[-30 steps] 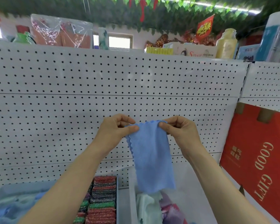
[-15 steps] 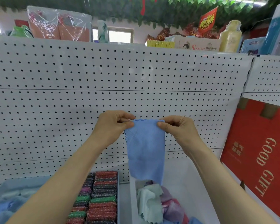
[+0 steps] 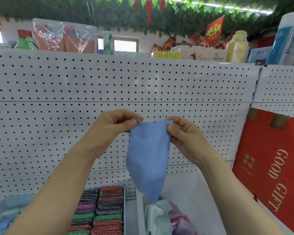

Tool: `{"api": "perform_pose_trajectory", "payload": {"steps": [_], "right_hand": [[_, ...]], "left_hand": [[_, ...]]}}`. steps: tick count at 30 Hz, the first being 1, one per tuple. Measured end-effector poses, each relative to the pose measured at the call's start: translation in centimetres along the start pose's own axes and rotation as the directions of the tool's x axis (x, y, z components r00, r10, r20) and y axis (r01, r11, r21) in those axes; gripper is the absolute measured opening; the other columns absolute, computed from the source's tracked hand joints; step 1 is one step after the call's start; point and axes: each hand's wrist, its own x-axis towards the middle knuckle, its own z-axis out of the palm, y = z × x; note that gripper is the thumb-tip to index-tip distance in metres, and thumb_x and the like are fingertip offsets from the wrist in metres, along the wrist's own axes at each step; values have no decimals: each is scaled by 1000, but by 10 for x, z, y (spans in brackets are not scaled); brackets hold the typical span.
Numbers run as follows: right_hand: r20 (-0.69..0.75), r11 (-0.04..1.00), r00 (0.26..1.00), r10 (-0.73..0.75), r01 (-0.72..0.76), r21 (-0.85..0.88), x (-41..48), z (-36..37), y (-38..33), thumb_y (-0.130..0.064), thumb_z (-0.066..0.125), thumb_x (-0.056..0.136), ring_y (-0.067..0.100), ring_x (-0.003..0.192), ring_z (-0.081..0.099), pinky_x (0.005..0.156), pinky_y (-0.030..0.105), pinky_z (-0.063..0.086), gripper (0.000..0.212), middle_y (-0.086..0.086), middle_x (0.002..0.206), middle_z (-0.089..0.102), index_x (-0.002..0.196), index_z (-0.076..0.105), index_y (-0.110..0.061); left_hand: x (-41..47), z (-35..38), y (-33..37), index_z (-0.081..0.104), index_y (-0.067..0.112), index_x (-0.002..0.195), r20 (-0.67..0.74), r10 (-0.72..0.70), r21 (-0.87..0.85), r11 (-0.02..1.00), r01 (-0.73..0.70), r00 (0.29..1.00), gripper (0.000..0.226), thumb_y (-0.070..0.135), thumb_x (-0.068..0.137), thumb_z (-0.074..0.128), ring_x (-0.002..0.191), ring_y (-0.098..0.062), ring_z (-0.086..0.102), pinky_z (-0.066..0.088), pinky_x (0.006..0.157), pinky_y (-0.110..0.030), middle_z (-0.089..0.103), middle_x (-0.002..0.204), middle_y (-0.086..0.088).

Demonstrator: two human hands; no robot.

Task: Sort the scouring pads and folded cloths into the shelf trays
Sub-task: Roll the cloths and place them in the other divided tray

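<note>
Pegboard (image 3: 109, 82), white and perforated, backed the shelf and filled most of the view. Red box (image 3: 270, 158) marked "GOOD GIFT" stood at the right, against the pegboard. Right tray (image 3: 193, 189), white, sat low at centre-right and held loose cloths (image 3: 157, 216) in pale green, pink and lilac. Left tray (image 3: 124, 209), beside it, held scouring pads (image 3: 107, 209) packed in two rows: red, green, dark and pink. Blue cloth (image 3: 148, 158) hung in the air above the right tray, its scalloped top edge drawn between both hands and its lower tip just over the loose cloths. Left hand (image 3: 112, 128) pinched the upper left corner, grip clamped on the blue cloth. Right hand (image 3: 183, 136) pinched the upper right corner, grip likewise clamped on it.
</note>
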Motion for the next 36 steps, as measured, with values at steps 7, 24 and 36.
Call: {"api": "perform_pose_trajectory", "payload": {"steps": [7,24,36], "right_hand": [[100,997,995,2,-9,74,0,36,2,-13,65,83,17,79,68,73,29,53,13,3,91,74,92,73,-17],[-142,982,986,89,-63,179,1,55,31,-18,78,69,27,85,69,79,38,55,16,18,95,72,80,66,-17],[91,930,926,367,-360,-76,-26,33,58,-17,73,84,26,86,69,78,34,56,27,14,101,73,105,73,-1]], "left_hand": [[3,14,-3,69,12,102,64,8,-84,996,-3,998,19,4,84,71,88,-18,65,50,89,-32,72,84,-3],[-11,23,-2,71,12,99,-71,-294,143,942,302,953,63,67,69,66,84,-15,72,58,74,-32,76,93,-1],[0,8,-11,75,13,94,-113,-210,149,963,225,971,6,12,89,71,78,-13,72,62,73,-30,77,90,-10]]}}
